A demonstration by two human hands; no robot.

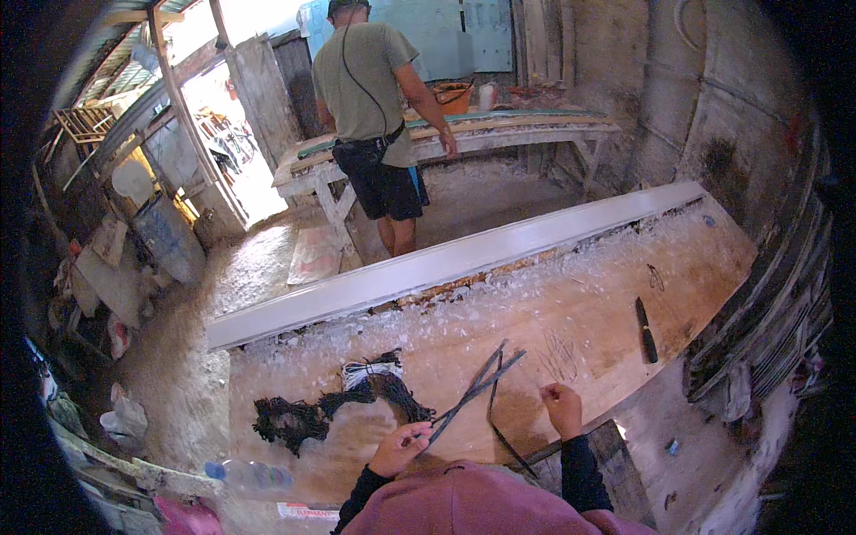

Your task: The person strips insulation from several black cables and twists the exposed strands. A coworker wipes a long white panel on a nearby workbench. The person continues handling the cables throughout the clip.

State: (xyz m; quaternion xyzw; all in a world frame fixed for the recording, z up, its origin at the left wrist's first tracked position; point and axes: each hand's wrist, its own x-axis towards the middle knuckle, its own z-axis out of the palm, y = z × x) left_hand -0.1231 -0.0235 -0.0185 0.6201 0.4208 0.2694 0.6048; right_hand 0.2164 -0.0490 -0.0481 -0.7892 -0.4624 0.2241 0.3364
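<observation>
My left hand (401, 448), near the front edge of the wooden table (526, 321), is closed on several dark flat strips (477, 390) that cross each other and point away from me. One more dark strip (499, 426) hangs toward the table's front edge. To the right, my right hand (562, 410) is closed just above the board; anything in its fingers is too small to make out. Thin wire-like strands (557, 355) lie beyond it. Bundles of black cord (290, 421) lie left of my left hand, some with a white band (370, 371).
A long white moulding (464, 259) runs along the table's far edge, with white flakes beside it. A black-handled knife (646, 330) lies at the right. A clear plastic bottle (250, 475) is at the near left. Another person (370, 116) stands by a far bench (499, 138).
</observation>
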